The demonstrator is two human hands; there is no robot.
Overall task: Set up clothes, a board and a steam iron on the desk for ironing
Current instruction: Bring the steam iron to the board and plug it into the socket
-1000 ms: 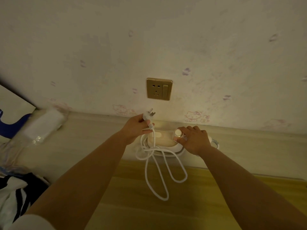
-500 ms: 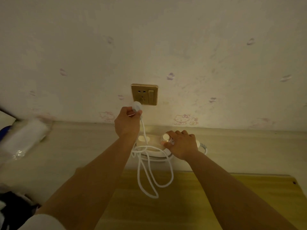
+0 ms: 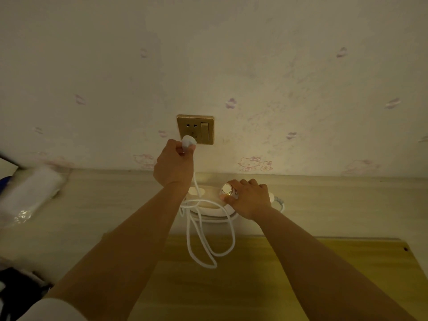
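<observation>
Papered wall (image 3: 278, 66), brass-toned square socket (image 3: 195, 129)

Dim, warm yellow cast overall. Brightest patch on wall (image 3: 231, 66) just above desk edge, around steam iron (image 3: 208, 200); falloff toward frame corners. Soft shadows under forearms on board (image 3: 301, 274). Motion blur on plastic-wrapped bundle (image 3: 30, 193) at left edge. Wide-angle bowing of desk (image 3: 92, 205) line. Centre reasonably sharp, grainy.

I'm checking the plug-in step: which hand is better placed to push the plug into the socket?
Left. The left hand already grips the plug right at the socket; the right hand rests down on the iron.
</observation>
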